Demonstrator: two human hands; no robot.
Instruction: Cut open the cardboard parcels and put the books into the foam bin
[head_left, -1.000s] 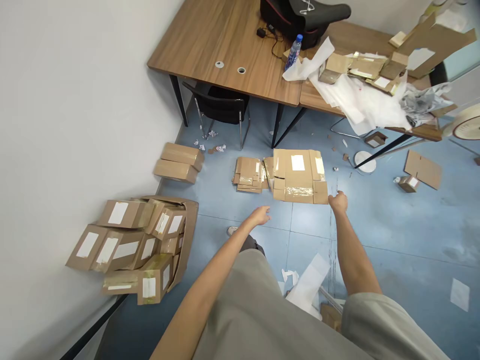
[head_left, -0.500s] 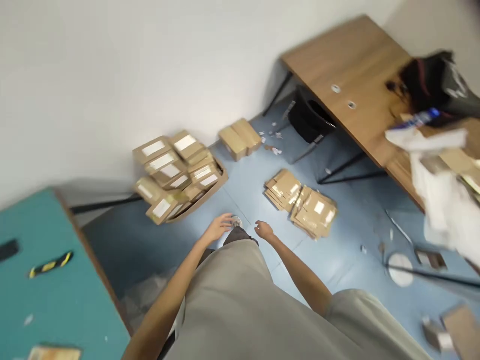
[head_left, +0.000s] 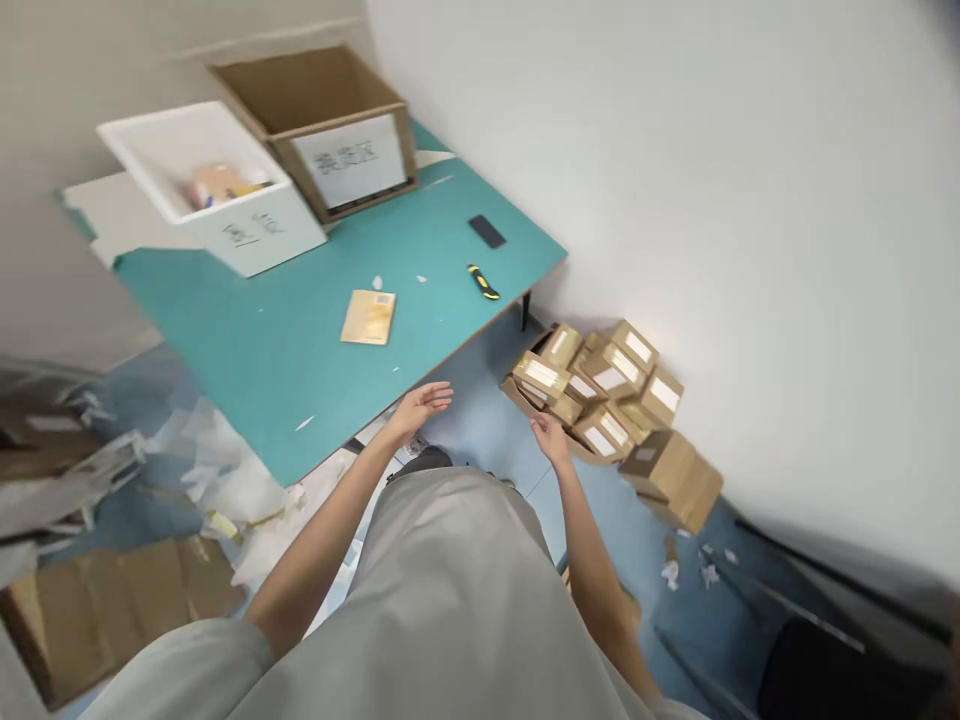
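My left hand [head_left: 423, 408] is open and empty, its fingers stretched out just off the front edge of the teal table [head_left: 300, 385]. Loosely curled, with nothing seen in it, my right hand [head_left: 550, 438] is in front of a carton [head_left: 517, 398] heaped with small taped boxes [head_left: 611, 370]; whether it touches the carton I cannot tell. On the table lie a flat tan packet [head_left: 369, 317], a black and yellow utility knife [head_left: 483, 282] and a dark phone-like slab [head_left: 487, 231].
A white foam box [head_left: 262, 240] with items inside and a large open cardboard box [head_left: 352, 165] stand on the table's far side. Two brown boxes [head_left: 675, 482] sit by the wall. Crumpled wrapping [head_left: 225, 470] and flattened cardboard [head_left: 127, 600] lie at left; a black chair [head_left: 847, 670] is lower right.
The view has swung left, bringing the teal table to the front and taking the wooden desk out of sight. Both hands remain in front of my body, holding nothing visible.
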